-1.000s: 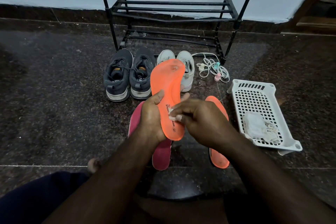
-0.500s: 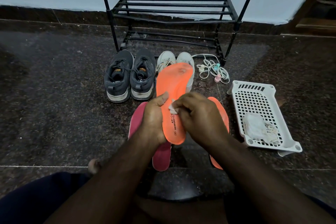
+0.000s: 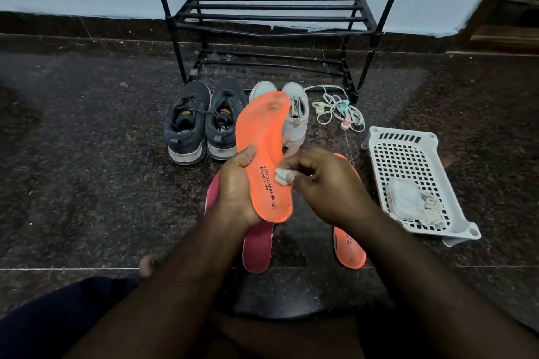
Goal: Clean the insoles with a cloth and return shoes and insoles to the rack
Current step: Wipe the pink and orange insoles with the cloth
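My left hand [image 3: 237, 186] grips an orange insole [image 3: 262, 140] by its heel half, toe end pointing away from me. My right hand [image 3: 323, 181] pinches a small white cloth [image 3: 282, 176] against the insole's right edge near the printed text. A second orange insole [image 3: 348, 248] lies on the floor under my right forearm, and a pink insole [image 3: 258, 248] lies under my left wrist. A dark grey pair of shoes [image 3: 201, 122] and a white pair of shoes [image 3: 296, 116] stand in front of the black shoe rack [image 3: 271, 17].
A white perforated plastic basket [image 3: 408, 154] with crumpled white cloths inside sits on the dark stone floor at the right. A tangle of pale laces with pink and teal clips [image 3: 339, 114] lies by the rack's right leg. My knee shows at bottom left.
The held insole has tilted back and forth and now leans slightly left. My right hand with the cloth has slid along the insole to its right edge.
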Motion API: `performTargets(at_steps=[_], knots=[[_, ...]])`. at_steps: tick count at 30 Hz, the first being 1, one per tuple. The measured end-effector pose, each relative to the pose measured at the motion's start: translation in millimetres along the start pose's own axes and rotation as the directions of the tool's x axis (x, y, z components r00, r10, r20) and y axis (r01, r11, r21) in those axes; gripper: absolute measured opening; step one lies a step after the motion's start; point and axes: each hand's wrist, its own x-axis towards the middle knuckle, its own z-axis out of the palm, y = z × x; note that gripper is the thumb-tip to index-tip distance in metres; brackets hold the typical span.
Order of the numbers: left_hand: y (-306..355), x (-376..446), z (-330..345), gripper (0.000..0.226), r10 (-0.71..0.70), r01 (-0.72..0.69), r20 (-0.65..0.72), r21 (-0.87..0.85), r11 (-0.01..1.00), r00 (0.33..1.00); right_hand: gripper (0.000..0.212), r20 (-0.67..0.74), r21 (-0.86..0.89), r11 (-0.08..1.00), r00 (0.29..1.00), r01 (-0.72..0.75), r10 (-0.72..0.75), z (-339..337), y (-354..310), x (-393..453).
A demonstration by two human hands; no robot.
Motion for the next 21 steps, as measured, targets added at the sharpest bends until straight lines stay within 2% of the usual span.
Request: performTargets(at_steps=[2, 4, 7, 8, 10, 12, 13, 15, 18, 19, 21], knots=[[-0.5, -1.2, 1.3, 0.057, -0.006, 0.007, 0.019, -0.01, 1.0, 1.0, 0.017, 0.04, -0.057, 0.998, 0.999, -0.009, 0.011, 3.8, -0.5, -1.4], [0.9, -0.8, 0.5, 0.056, 0.016, -0.016, 0.025, -0.015, 1.0, 1.0, 0.017, 0.137, 0.001, 0.997, 0.987, -0.083, 0.082, 4.0, 0.0, -4.9], [4.8, 1.3, -3.8, 0.057, 0.058, -0.057, 0.039, -0.026, 0.998, 0.998, 0.023, 0.34, 0.156, 0.969, 0.931, -0.193, 0.131, 1.7, -2.4, -11.1], [5.6, 1.2, -4.3, 0.057, 0.044, -0.043, 0.041, -0.022, 0.999, 0.998, 0.024, 0.342, 0.21, 0.953, 0.929, -0.218, 0.137, -0.5, -2.1, -10.3], [6.0, 0.8, -3.7, 0.059, 0.016, -0.014, 0.059, -0.03, 0.999, 0.998, 0.027, 0.229, 0.323, 0.918, 0.96, -0.232, 0.162, -4.8, 0.4, -5.1], [5.0, -0.2, -1.3, 0.057, 0.046, -0.043, 0.063, -0.053, 0.998, 0.997, 0.029, 0.109, 0.359, 0.908, 0.976, -0.216, 0.189, -6.3, 3.6, 0.5], [4.4, -0.7, -0.4, 0.056, 0.07, -0.066, 0.058, -0.069, 0.995, 0.996, 0.028, 0.106, 0.359, 0.908, 0.976, -0.217, 0.191, -5.7, 4.2, 0.6], [3.2, -0.1, 1.1, 0.055, 0.11, -0.104, 0.061, -0.094, 0.99, 0.992, 0.023, 0.207, 0.341, 0.904, 0.959, -0.258, 0.196, -2.5, 2.6, -4.1], [3.7, 2.6, -2.4, 0.055, 0.155, -0.147, 0.069, -0.107, 0.983, 0.986, 0.022, 0.423, 0.292, 0.891, 0.882, -0.348, 0.206, -5.2, -0.2, -9.9], [4.5, 3.2, -3.2, 0.055, 0.158, -0.151, 0.062, -0.096, 0.984, 0.986, 0.021, 0.459, 0.299, 0.884, 0.866, -0.36, 0.198, -10.6, -2.1, -10.1], [6.4, 2.7, -3.1, 0.055, 0.145, -0.141, 0.053, -0.077, 0.987, 0.988, 0.019, 0.411, 0.364, 0.864, 0.893, -0.347, 0.185, -23.6, -4.5, -7.3]])
